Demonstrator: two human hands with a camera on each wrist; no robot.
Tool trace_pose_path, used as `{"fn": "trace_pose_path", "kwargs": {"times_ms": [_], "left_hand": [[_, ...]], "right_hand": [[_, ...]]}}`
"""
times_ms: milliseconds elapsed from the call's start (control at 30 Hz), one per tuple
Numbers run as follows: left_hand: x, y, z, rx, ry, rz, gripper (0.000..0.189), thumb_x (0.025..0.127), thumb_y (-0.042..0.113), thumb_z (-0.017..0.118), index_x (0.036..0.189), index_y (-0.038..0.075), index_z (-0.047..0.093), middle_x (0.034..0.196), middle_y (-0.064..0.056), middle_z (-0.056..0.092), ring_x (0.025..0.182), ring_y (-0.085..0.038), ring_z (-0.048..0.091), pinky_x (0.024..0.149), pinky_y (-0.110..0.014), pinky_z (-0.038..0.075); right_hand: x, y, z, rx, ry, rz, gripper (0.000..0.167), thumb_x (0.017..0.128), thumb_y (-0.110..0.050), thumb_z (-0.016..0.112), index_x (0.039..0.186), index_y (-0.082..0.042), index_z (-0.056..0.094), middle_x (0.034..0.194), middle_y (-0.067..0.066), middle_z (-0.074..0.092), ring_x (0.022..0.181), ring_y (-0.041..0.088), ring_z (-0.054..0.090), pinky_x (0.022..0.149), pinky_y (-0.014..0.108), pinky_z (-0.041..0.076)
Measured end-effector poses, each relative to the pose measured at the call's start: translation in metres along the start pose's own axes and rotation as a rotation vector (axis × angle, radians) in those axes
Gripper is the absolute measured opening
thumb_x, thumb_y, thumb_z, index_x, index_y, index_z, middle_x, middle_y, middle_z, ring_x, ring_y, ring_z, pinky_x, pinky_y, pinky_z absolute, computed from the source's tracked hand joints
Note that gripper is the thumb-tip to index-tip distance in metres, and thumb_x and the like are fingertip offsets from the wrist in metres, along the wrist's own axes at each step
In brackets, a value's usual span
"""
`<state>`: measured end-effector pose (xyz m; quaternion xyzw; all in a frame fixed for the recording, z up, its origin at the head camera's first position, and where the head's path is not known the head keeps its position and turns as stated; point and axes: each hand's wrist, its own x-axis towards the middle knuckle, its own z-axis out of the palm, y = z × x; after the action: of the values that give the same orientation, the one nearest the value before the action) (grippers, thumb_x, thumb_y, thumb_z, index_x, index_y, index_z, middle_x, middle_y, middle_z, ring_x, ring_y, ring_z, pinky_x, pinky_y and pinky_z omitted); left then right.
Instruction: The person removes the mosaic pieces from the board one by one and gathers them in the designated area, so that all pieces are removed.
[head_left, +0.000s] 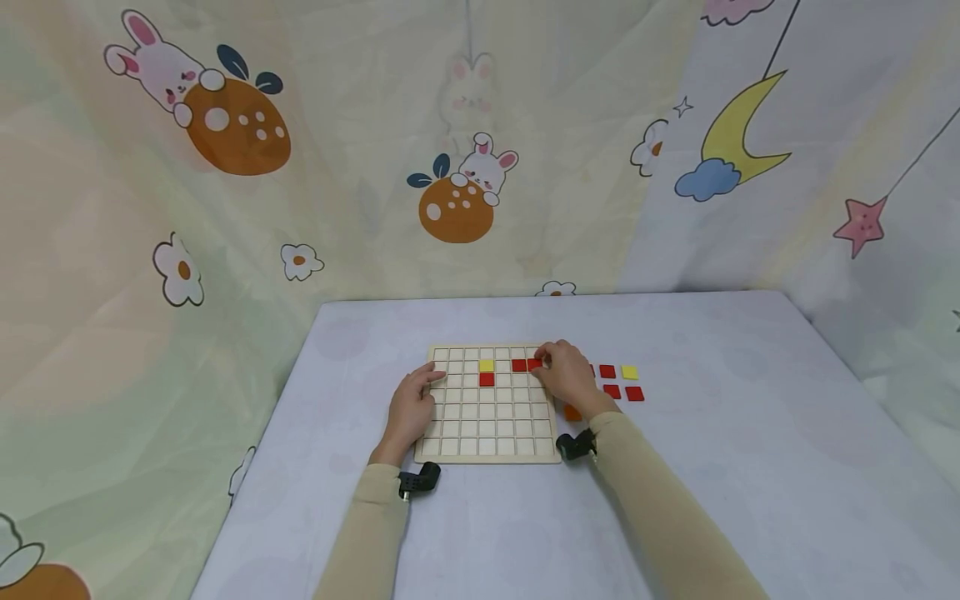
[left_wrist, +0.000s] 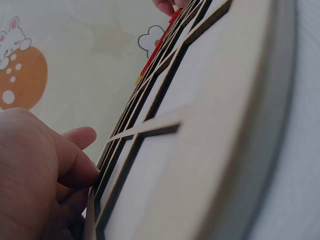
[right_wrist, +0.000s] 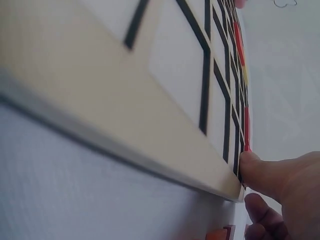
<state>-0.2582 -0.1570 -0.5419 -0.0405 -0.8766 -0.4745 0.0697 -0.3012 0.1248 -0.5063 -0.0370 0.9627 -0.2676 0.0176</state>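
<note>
The right hand (head_left: 570,379) is the nearer one to the end tile (head_left: 533,364), a red square in the board (head_left: 487,427), near its right edge, one row in from the far side. The tile lies to the left of that hand's fingertips, with the forefinger at its far side and the thumb (right_wrist: 267,172) at its near side, so the gap between them is small; I cannot tell whether they pinch the tile or only touch it. Roughly square, it shows no clear long axis; what counts, I judge, is how its sides line up with the cell's dividers and with the next red tile (head_left: 519,365), just to its left along the same row. Farther left in that row is a yellow tile (head_left: 487,365), with a lower red tile (head_left: 487,379) directly on its near side. The left hand (head_left: 411,408) rests at the board's left edge, fingers loosely bent, with no tile visible in it, well apart from the end tile. The loose tiles (head_left: 607,372) lie to the right of the board, beyond the right hand, with an orange tile (head_left: 573,413) just beside the board's edge.
</note>
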Motion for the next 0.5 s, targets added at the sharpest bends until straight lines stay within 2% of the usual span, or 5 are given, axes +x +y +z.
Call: {"fn": "trace_pose_path", "kwargs": {"times_ms": [267, 500], "left_hand": [[-0.0004, -0.0013, 0.0007, -0.012, 0.003, 0.001, 0.045, 0.091, -0.008, 0.042, 0.124, 0.009, 0.067, 0.148, -0.005, 0.047, 0.142, -0.027, 0.034, 0.125, -0.036, 0.017], [-0.0003, -0.0003, 0.0001, 0.001, 0.005, 0.015, 0.045, 0.09, -0.008, 0.042, 0.124, 0.008, 0.067, 0.148, -0.006, 0.047, 0.141, -0.027, 0.036, 0.124, -0.035, 0.018]], "right_hand": [[-0.0007, -0.0028, 0.0031, 0.005, 0.037, -0.034, 0.03, 0.089, -0.02, 0.073, 0.114, -0.008, 0.061, 0.106, 0.009, 0.06, 0.092, 0.025, 0.052, 0.084, 0.035, 0.054], [-0.0028, -0.0051, 0.0034, -0.059, 0.034, -0.055, 0.033, 0.09, -0.02, 0.071, 0.119, -0.008, 0.065, 0.111, 0.011, 0.06, 0.095, 0.026, 0.053, 0.089, 0.038, 0.056]]}}
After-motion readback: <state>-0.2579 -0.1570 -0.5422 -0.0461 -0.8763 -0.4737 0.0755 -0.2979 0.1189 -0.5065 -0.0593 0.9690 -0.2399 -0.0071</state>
